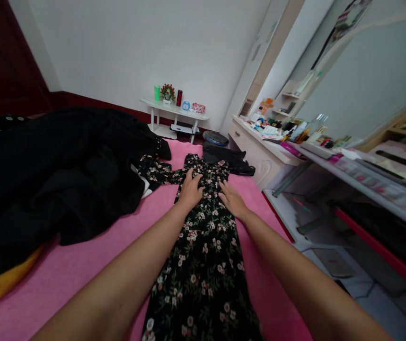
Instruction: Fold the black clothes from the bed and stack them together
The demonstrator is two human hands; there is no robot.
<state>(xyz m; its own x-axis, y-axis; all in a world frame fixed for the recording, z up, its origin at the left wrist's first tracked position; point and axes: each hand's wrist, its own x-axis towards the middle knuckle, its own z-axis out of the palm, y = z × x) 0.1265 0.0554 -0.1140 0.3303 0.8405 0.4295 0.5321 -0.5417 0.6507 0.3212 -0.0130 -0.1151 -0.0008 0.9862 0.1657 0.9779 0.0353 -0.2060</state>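
Note:
A black floral dress [206, 246] lies stretched out lengthwise on a pink bed cover [110, 265], its upper end away from me. One sleeve [158, 171] reaches out to the left from the bodice. On the left side of the bodice rests my left hand [190, 190], fingers apart and pointing away from me. My right hand [232, 200] lies at the dress's right edge, its fingers stretched out over the fabric. Neither hand grips the cloth.
Dark clothes [64, 170] are heaped on the left, with a yellow cloth [7, 279] beneath. A black garment [227, 158] lies past the dress. A small glass stand [174, 108] is by the wall. Cosmetics crowd the dressing table [270, 147] on the right.

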